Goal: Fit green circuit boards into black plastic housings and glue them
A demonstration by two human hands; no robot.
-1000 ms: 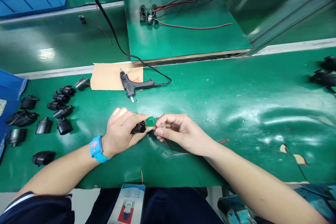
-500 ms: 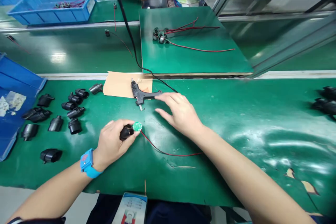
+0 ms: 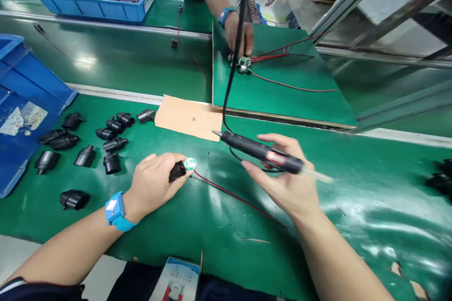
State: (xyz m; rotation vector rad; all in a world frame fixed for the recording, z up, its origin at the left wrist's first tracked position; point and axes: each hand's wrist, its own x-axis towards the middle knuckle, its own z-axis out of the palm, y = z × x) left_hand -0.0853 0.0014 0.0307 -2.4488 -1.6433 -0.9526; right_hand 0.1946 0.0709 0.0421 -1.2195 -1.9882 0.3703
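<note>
My left hand grips a black plastic housing between thumb and fingers. At its mouth sits a small round green circuit board, from which a red and black wire trails right over the bench. In my right hand is a black glue gun, held above the bench with its nozzle pointing left toward the cardboard. A pale glue stick sticks out of its rear end. My right fingers are wrapped round the gun's handle, which they mostly hide.
Several black housings lie at left beside a blue bin. A tan cardboard piece lies ahead. A black cable hangs down to the gun. Across the bench, a co-worker's hand touches wired boards on a raised green panel.
My right hand has picked the glue gun up off the cardboard and brought it to the right. My left hand still holds the housing. The co-worker's hand has come down to the wired boards.
</note>
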